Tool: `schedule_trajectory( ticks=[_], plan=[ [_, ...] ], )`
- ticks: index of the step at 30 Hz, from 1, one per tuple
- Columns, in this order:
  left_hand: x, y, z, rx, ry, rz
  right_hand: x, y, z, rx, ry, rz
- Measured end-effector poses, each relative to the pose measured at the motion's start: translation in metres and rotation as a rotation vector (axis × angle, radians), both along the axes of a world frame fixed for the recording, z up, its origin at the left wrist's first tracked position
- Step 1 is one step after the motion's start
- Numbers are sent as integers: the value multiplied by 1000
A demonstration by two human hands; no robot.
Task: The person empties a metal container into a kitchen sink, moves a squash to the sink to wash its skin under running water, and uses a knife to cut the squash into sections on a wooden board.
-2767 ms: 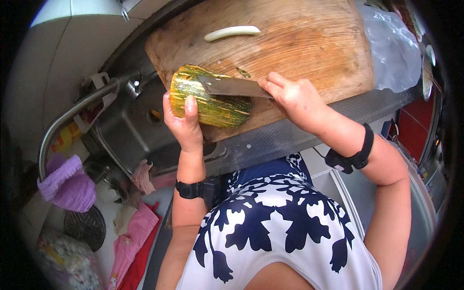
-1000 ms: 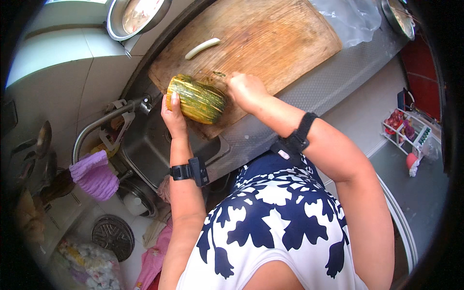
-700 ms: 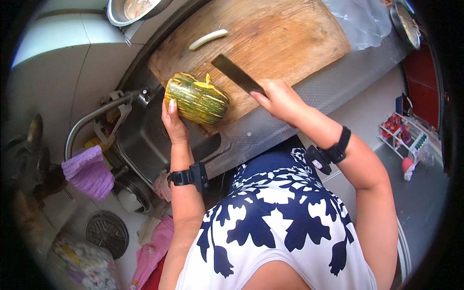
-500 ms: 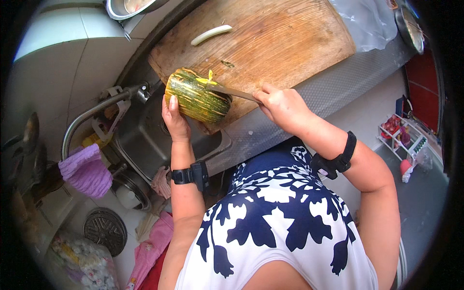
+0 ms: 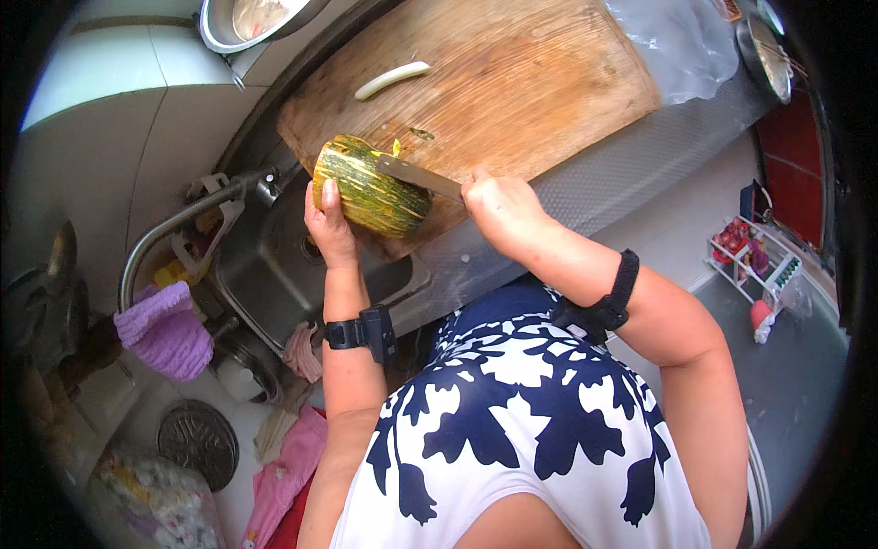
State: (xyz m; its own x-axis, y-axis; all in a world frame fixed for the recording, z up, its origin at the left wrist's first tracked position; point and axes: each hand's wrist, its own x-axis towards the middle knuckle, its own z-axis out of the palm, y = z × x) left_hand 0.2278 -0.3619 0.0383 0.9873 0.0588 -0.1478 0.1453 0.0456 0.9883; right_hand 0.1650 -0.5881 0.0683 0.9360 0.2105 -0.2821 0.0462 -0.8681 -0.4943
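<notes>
A green pumpkin piece with yellowish streaks lies tilted over the near left corner of a wooden cutting board, beside the sink. My left hand grips its left end, thumb up along the rind. In my right hand is a kitchen knife, its blade resting on the pumpkin's upper side. Yellow flesh and a small lifted bit of peel show near the blade's tip. A pale curved strip of vegetable lies farther back on the board, and a dark peel scrap sits nearer the pumpkin.
The metal sink and curved faucet, hung with a purple cloth, are on the left. A metal bowl stands at the back left. Clear plastic and a pan lie by the board's far right.
My right hand and the knife have shifted left along the pumpkin, the blade lying farther over the rind. My left hand keeps its hold. The whole view has shifted slightly.
</notes>
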Motion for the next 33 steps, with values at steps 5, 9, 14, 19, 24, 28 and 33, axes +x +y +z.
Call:
schedule_trajectory(
  ticks=[5,9,14,19,24,28,33],
  plan=[
    [0,-4,-1,33,-5,24,5,-3,5,17,-11,12],
    [1,-5,-1,38,-17,14,4,3,-2,-13,-30,-35],
    [2,4,-7,106,-22,-19,5,14,-7,-113,48,-158],
    [1,-1,-2,108,-23,-20,25,13,17,104,395,-198],
    [-6,5,-6,-18,29,-43,21,5,-1,-14,221,-90],
    [-16,9,8,-24,65,-40,16,-35,9,195,430,-248],
    [-17,28,10,1,73,-66,13,-77,-7,626,484,-460]
  ],
)
